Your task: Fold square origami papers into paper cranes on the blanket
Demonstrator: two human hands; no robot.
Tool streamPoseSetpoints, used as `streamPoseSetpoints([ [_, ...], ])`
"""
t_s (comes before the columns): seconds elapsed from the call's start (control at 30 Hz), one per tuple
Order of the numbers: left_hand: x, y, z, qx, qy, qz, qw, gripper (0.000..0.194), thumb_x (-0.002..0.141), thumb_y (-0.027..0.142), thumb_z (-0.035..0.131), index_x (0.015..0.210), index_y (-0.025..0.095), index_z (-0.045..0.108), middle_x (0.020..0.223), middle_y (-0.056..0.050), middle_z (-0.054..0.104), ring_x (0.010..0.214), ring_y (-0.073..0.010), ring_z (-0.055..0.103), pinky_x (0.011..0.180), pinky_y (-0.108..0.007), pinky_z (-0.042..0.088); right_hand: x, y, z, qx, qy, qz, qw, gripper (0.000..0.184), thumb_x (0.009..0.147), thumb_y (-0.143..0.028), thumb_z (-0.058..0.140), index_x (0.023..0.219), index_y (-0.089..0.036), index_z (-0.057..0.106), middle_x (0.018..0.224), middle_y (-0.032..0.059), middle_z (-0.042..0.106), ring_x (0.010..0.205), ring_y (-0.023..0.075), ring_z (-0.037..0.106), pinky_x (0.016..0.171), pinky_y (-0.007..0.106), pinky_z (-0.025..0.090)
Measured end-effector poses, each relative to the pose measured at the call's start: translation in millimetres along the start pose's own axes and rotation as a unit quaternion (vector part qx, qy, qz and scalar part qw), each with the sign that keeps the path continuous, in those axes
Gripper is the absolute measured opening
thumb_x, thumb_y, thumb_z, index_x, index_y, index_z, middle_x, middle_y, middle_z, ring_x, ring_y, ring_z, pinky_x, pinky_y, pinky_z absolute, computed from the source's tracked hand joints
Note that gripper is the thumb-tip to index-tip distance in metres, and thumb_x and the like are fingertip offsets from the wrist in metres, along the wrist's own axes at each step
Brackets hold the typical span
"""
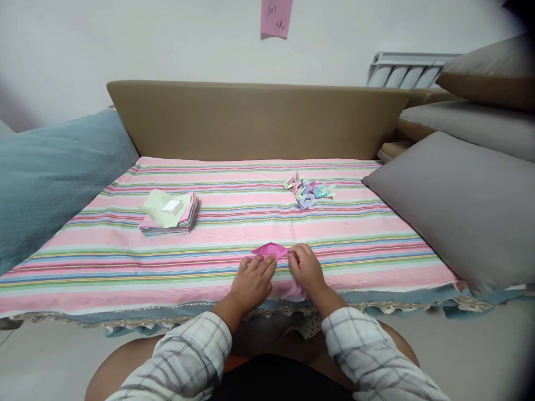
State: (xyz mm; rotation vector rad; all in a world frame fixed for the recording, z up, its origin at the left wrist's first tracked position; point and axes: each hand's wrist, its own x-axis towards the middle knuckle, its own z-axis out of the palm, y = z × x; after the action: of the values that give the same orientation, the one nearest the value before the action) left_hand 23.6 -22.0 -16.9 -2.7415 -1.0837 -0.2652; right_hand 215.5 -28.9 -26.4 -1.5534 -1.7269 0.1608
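Observation:
A bright pink folded paper (272,250) lies on the striped cloth right in front of me. My left hand (254,281) rests on its near left side, fingers stretched out and pressing it down. At the paper's right tip, my right hand (307,267) has its fingers closed in a pinch on the corner. The near edge of the paper is partly hidden under my left fingers.
A stack of coloured paper sheets (190,214) stands to the left, with a small white object (173,206) on top. Several folded paper pieces (307,192) lie at the back right. Grey cushions (468,206) border the right, a blue cushion (62,172) the left.

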Motion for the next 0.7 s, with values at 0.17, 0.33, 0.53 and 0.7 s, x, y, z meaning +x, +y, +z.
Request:
streamPoseSetpoints([
  [0.17, 0.5, 1.1, -0.6, 0.001, -0.005, -0.007, 1.0, 0.053, 0.081, 0.029, 0.048, 0.134, 0.026, 0.042, 0.14, -0.004, 0.044, 0.118, -0.0268, 0.043, 0.095, -0.046, 0.029, -15.9, -8.4, 1.7, -0.098, -0.045, -0.098, 0.989, 0.029, 0.089, -0.025, 0.044, 0.113, -0.021, 0.061, 0.096, 0.0082, 0.055, 0.091, 0.0204, 0.048, 0.083, 0.033, 0.039],
  [0.33, 0.2, 1.2, -0.1, 0.004, -0.009, -0.01, 1.0, 0.054, 0.081, 0.029, 0.049, 0.134, 0.026, 0.042, 0.14, -0.004, 0.044, 0.118, -0.0272, 0.043, 0.095, -0.046, 0.029, -18.2, -10.9, 5.0, -0.163, -0.06, -0.078, 0.982, 0.03, 0.088, -0.031, 0.048, 0.115, -0.024, 0.061, 0.094, 0.0079, 0.054, 0.089, 0.0208, 0.046, 0.079, 0.032, 0.036],
  [0.53, 0.0, 1.2, -0.5, 0.006, -0.007, -0.009, 1.0, 0.052, 0.082, 0.029, 0.048, 0.133, 0.026, 0.043, 0.141, -0.004, 0.043, 0.119, -0.0268, 0.043, 0.096, -0.046, 0.029, -22.0, -11.3, 5.9, -0.19, -0.039, -0.039, 0.98, 0.032, 0.087, -0.036, 0.048, 0.112, -0.018, 0.06, 0.094, 0.0088, 0.054, 0.089, 0.022, 0.046, 0.078, 0.033, 0.037],
  [0.7, -0.5, 1.3, -0.8, 0.003, -0.006, -0.008, 1.0, 0.051, 0.082, 0.029, 0.047, 0.133, 0.026, 0.043, 0.141, -0.004, 0.042, 0.118, -0.0267, 0.043, 0.095, -0.046, 0.029, -23.1, -7.8, 9.4, -0.202, -0.011, -0.021, 0.979, 0.033, 0.085, -0.037, 0.05, 0.108, -0.015, 0.06, 0.097, 0.0111, 0.054, 0.09, 0.024, 0.047, 0.081, 0.036, 0.039],
])
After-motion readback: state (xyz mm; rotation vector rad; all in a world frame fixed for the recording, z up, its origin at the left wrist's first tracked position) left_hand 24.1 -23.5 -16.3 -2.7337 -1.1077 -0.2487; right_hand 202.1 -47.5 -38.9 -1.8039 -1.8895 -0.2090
